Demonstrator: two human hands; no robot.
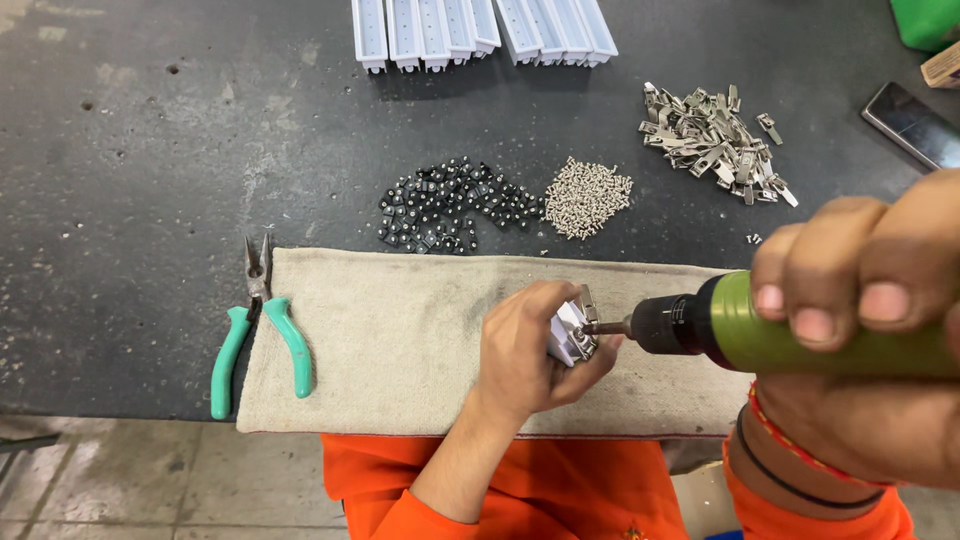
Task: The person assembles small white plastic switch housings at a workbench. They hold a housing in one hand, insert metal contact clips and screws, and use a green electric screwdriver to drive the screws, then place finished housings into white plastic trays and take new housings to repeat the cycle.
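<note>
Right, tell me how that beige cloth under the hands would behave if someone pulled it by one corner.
The beige cloth looks soft and floppy, so it would probably sag and fold rather than lift flat. The pliers rest partly on its left edge and would likely slide or drop off. The left hand presses it, so it may bunch there.

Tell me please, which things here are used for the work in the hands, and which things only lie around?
In use:
- left hand holding a small white part
- right hand holding a green power screwdriver
- beige cloth under the work

Lying about:
- green-handled pliers
- black pieces
- silver screws
- metal clips
- white rails
- phone
</note>
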